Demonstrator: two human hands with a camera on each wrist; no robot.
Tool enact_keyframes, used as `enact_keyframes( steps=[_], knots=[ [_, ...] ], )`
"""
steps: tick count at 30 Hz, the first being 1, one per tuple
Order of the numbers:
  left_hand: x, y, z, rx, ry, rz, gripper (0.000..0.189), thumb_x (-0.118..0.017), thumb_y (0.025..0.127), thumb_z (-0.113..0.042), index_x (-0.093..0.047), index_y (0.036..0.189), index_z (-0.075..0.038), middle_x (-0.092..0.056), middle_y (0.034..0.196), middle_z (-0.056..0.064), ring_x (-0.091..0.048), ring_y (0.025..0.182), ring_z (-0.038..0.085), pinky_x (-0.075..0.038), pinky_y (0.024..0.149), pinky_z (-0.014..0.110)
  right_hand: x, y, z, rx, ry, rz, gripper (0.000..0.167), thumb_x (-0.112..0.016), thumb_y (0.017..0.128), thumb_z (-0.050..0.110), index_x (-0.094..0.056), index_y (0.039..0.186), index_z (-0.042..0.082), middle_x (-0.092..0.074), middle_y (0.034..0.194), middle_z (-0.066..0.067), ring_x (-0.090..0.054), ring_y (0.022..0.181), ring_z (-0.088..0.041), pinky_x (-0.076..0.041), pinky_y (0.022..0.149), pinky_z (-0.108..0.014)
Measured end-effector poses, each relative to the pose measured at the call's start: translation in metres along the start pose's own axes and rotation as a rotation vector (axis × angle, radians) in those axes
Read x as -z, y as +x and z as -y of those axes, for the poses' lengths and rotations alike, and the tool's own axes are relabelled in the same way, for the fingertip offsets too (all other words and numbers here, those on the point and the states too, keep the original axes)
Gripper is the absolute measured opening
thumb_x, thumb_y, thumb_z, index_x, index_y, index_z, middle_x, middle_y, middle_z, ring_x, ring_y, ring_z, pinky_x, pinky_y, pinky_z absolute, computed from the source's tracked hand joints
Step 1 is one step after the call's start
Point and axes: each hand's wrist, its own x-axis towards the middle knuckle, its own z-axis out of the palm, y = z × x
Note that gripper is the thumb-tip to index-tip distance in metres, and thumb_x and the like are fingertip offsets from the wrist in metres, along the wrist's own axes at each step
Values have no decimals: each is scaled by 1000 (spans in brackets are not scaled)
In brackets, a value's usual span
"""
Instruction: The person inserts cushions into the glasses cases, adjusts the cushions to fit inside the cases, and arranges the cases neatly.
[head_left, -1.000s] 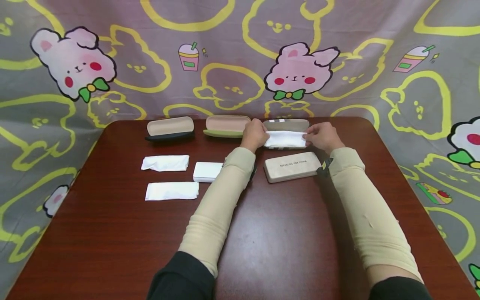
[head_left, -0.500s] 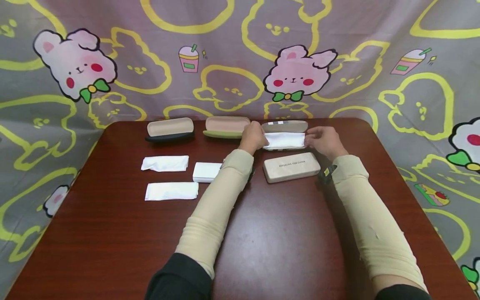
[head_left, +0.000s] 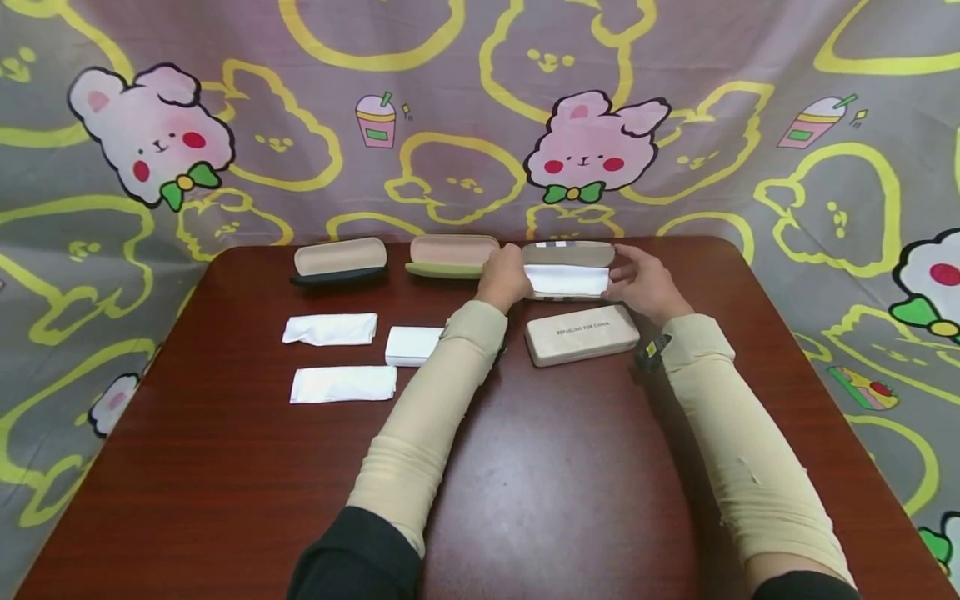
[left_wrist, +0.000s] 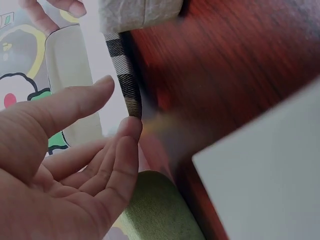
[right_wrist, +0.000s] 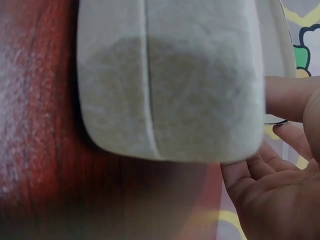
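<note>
An open plaid glasses case (head_left: pixel 567 252) stands at the back of the table. A folded white cloth (head_left: pixel 568 280) lies in its lower half. My left hand (head_left: pixel 506 277) holds the case's left end; in the left wrist view its thumb is over the cloth and its fingers are at the plaid outer edge (left_wrist: pixel 123 70). My right hand (head_left: pixel 647 286) is at the right end with fingers spread, beside the lid and cloth. A closed beige glasses case (head_left: pixel 582 335) lies just in front and hides part of the right fingers in the right wrist view.
Two more open glasses cases, one black (head_left: pixel 340 260) and one green (head_left: pixel 453 255), stand to the left along the back edge. Two folded white cloths (head_left: pixel 330 328) and a white box-like item (head_left: pixel 413 346), partly behind the left forearm, lie in front. A patterned curtain hangs behind.
The right hand has let go of the cloth's right end, and its fingers have spread beside the case. The cloth now lies flatter in the case. The left hand has barely moved.
</note>
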Motion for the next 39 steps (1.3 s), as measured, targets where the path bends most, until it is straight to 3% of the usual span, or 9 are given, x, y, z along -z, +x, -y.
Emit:
enact_keyframes(
  steps=[5, 10, 14, 20, 27, 33, 39],
  knots=[
    [1, 0, 0, -18, 5, 16, 59, -95, 68, -17, -66, 117, -1, -66, 118, 14, -61, 109, 37, -51, 92, 42, 1, 2, -1, 6, -10, 18, 92, -80, 81, -5, -29, 157, 5, -60, 120, -25, -65, 101, -35, -54, 76, -31],
    [1, 0, 2, -40, -32, 39, 92, -95, 67, -11, -48, 145, -7, -59, 135, 18, -55, 120, 41, -47, 98, 44, 1, 4, -1, 15, -50, 21, 94, -83, 76, -6, -32, 155, 3, -60, 118, -23, -64, 100, -33, -53, 76, -33],
    [0, 0, 4, -34, -55, 65, 105, -96, 66, -7, -38, 153, -14, -54, 140, 19, -53, 123, 43, -48, 98, 45, 0, 4, 1, 17, -114, 25, 94, -85, 75, -3, -34, 153, 2, -60, 115, -22, -63, 97, -33, -51, 77, -38],
    [-1, 3, 4, -18, -66, 86, 102, -94, 70, -8, -34, 153, -15, -54, 137, 21, -55, 119, 43, -51, 92, 46, 4, 6, 1, 25, -166, 25, 94, -87, 76, 3, -35, 153, 4, -62, 114, -23, -63, 96, -32, -50, 82, -43],
    [-1, 5, 3, -29, -47, 95, 93, -91, 74, -8, -36, 150, -13, -58, 130, 22, -59, 113, 41, -52, 87, 44, 6, 5, 2, -5, -132, 62, 97, -89, 76, 7, -31, 155, 5, -65, 116, -25, -64, 102, -36, -50, 89, -47],
    [0, 7, 2, -43, -32, 112, 101, -94, 69, -5, -34, 150, -10, -56, 132, 22, -56, 118, 41, -50, 93, 43, 5, 4, 3, -5, -176, 47, 99, -91, 74, 11, -32, 154, 5, -68, 113, -23, -63, 106, -36, -47, 97, -51],
    [1, 9, 2, -74, 0, 98, 90, -93, 71, -9, -41, 145, -8, -59, 131, 21, -57, 118, 41, -49, 96, 42, 6, 6, -2, 41, -200, 40, 103, -91, 74, 12, -30, 157, 12, -70, 109, -22, -65, 103, -35, -48, 94, -52]
  ],
)
